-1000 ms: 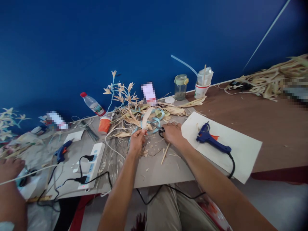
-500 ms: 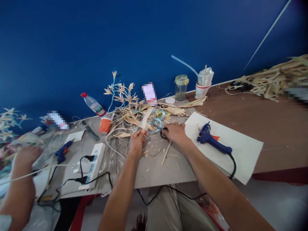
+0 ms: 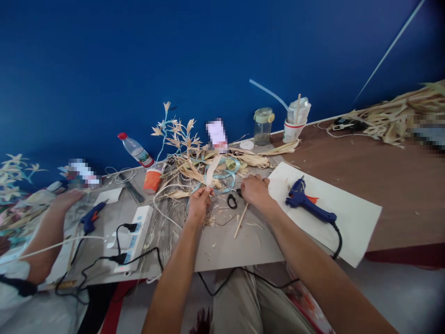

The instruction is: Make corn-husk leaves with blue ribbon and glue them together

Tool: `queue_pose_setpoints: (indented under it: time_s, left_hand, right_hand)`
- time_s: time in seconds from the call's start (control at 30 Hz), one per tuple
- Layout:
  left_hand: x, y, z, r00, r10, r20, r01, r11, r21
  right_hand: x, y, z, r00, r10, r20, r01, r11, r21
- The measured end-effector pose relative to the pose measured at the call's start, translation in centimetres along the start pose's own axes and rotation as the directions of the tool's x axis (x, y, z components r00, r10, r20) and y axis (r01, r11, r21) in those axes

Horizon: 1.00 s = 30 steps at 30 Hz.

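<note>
My left hand (image 3: 199, 203) pinches the lower end of a pale, petal-shaped strip of corn husk (image 3: 211, 171), which points upward from the fingertips. On the right, my right hand (image 3: 256, 189) has its fingers curled round one handle of a pair of scissors (image 3: 232, 201). The other black handle loop shows apart from the fingers, and the blades are hard to make out among the litter. Light blue ribbon (image 3: 227, 184) curls on the table just behind both hands. A thin wooden stick (image 3: 241, 221) lies below my right hand.
A blue glue gun (image 3: 309, 202) rests on a white board (image 3: 351, 222) at right. Left are a power strip (image 3: 134, 246), another glue gun (image 3: 91, 218) and a co-worker's arm (image 3: 48, 232). Behind stand a husk-flower branch (image 3: 177, 132), a tilted bottle (image 3: 135, 149), a jar (image 3: 263, 127) and cups (image 3: 292, 131).
The scissors' handles have spread, with one loop now clear of my right hand. My left hand stays put with the husk strip. The co-worker's arm has reached farther forward and to the right.
</note>
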State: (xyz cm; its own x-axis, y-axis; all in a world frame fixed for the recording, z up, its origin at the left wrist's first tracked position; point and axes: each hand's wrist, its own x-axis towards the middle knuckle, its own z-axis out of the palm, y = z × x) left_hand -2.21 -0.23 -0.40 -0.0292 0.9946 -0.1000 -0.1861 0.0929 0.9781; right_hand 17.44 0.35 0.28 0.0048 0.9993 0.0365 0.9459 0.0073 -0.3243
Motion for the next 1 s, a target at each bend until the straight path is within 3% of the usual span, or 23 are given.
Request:
queue_pose_setpoints:
  time_s: [0.17,0.27,0.33,0.43,0.5,0.6,0.67,0.73,0.83,1.0]
  left_hand:
    - [0.0,-0.2,0.0,1.000,-0.004,0.007,0.004,1.000,0.015]
    - [0.1,-0.3,0.0,1.000,-0.004,0.016,0.003,1.000,0.013]
    - [0.0,-0.3,0.1,1.000,-0.005,0.019,0.005,1.000,0.000]
    - [-0.1,0.0,0.2,1.000,-0.007,0.019,0.008,0.999,-0.048]
    - [-0.2,0.2,0.3,1.000,-0.011,0.008,0.012,0.996,-0.086]
    - [-0.3,0.5,0.3,1.000,-0.027,0.005,0.027,0.988,-0.151]
    - [-0.2,0.6,0.3,0.999,-0.042,0.006,0.042,0.978,-0.205]
    - [0.0,0.6,0.1,0.998,-0.067,-0.017,0.060,0.965,-0.253]
    - [0.1,0.8,-0.2,0.991,-0.118,-0.065,0.091,0.940,-0.328]
    - [0.0,1.2,-0.5,0.991,-0.130,0.019,0.122,0.854,-0.505]
  right_hand:
    - [-0.1,-0.1,0.1,0.999,-0.017,0.051,0.020,0.998,-0.051]
    - [-0.2,-0.2,0.1,0.999,-0.024,0.023,0.025,0.997,-0.069]
    - [-0.2,-0.2,-0.2,0.999,-0.024,-0.029,0.024,1.000,-0.002]
    - [0.1,-0.1,-0.9,0.994,-0.008,-0.107,0.036,0.963,0.266]
    - [0.2,-0.2,-1.3,0.992,0.017,-0.127,0.042,0.894,0.446]
    - [0.3,-0.6,-1.4,0.998,-0.006,-0.059,0.046,0.706,0.707]
    - [0.1,-1.2,-1.1,0.997,-0.074,-0.003,0.043,0.543,0.839]
    - [-0.3,-2.0,-0.6,0.986,-0.167,0.017,0.065,0.474,0.878]
    - [-1.2,-3.5,0.6,0.956,-0.294,-0.012,0.168,0.509,0.844]
    - [-2.0,-4.7,1.8,0.960,-0.277,-0.042,0.207,0.599,0.774]
